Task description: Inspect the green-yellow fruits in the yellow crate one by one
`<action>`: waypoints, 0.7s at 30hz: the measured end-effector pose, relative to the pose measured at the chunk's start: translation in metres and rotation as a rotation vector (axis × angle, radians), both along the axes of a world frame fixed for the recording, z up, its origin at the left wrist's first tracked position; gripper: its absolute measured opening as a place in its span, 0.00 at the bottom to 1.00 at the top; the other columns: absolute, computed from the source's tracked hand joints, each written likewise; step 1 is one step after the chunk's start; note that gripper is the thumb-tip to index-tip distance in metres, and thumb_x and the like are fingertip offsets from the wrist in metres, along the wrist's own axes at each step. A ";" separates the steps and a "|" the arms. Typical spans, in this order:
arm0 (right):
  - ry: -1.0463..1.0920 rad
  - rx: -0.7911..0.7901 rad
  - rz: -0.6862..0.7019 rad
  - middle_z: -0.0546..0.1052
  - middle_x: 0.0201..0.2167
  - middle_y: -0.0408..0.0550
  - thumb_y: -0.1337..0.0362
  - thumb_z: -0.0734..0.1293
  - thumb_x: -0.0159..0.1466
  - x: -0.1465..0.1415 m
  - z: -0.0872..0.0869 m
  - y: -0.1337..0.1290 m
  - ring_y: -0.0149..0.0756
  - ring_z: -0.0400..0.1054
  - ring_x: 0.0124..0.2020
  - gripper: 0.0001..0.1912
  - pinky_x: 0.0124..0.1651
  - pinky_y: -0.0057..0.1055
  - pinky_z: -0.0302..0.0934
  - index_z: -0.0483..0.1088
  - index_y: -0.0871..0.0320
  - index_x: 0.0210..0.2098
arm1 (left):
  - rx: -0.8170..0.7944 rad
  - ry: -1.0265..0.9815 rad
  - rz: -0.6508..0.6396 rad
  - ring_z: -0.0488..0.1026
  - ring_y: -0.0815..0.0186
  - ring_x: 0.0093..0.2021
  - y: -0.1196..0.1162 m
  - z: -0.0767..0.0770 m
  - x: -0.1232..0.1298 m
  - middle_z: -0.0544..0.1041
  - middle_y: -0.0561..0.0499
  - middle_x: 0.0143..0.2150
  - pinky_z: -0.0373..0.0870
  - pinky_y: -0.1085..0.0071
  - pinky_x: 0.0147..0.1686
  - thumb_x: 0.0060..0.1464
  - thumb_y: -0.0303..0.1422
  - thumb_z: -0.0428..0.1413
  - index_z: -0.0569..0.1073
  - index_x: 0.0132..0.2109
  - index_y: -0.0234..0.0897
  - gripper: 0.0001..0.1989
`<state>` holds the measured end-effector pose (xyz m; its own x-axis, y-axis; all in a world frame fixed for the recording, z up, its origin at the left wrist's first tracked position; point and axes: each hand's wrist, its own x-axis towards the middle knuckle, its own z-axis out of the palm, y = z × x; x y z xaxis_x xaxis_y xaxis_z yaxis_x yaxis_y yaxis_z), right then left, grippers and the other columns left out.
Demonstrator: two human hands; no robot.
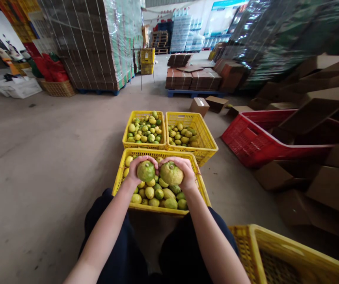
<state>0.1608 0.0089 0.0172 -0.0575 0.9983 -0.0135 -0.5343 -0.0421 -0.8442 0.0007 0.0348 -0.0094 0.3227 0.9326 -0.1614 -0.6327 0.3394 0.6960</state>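
Observation:
My left hand (pixel 134 169) is wrapped round a greenish lemon (pixel 146 171). In my right hand (pixel 188 170) is a larger, yellower lemon (pixel 172 173), its stem end facing me. Both hands are side by side above the near yellow crate (pixel 160 211), with the fingertips close together. That crate holds many loose green and yellow lemons (pixel 149 193), some hidden behind my hands. Beyond it stand two more yellow crates: the left crate (pixel 144 145) holds mixed green and yellow lemons, and the right crate (pixel 206 138) is filled lower, with yellowish ones.
At the lower right is another yellow crate (pixel 256 252). A red crate (pixel 246 146) with cardboard in it stands right, among open cardboard boxes (pixel 290 173). Flattened cartons lie on a blue pallet (pixel 184 93) ahead. A tall wrapped stack (pixel 83 47) rises at the left back.

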 end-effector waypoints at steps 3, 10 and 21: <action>0.020 -0.047 -0.008 0.80 0.21 0.42 0.73 0.64 0.54 0.000 0.000 0.000 0.39 0.75 0.26 0.12 0.36 0.33 0.70 0.76 0.55 0.20 | -0.011 0.005 -0.004 0.76 0.59 0.27 0.000 0.000 0.000 0.74 0.46 0.21 0.72 0.67 0.30 0.51 0.31 0.52 0.72 0.21 0.35 0.13; -0.032 0.048 -0.012 0.80 0.22 0.44 0.71 0.65 0.54 0.002 -0.003 0.000 0.38 0.74 0.25 0.10 0.35 0.32 0.69 0.77 0.57 0.20 | 0.041 0.008 -0.013 0.76 0.59 0.28 0.001 -0.003 -0.001 0.75 0.46 0.22 0.73 0.67 0.30 0.51 0.30 0.51 0.73 0.21 0.35 0.13; 0.159 -0.188 -0.157 0.78 0.21 0.41 0.63 0.68 0.56 -0.005 -0.032 0.022 0.38 0.76 0.27 0.04 0.34 0.31 0.73 0.72 0.55 0.26 | -0.231 -0.123 0.140 0.79 0.58 0.34 0.001 0.009 0.014 0.76 0.47 0.26 0.77 0.64 0.37 0.55 0.31 0.51 0.75 0.32 0.38 0.09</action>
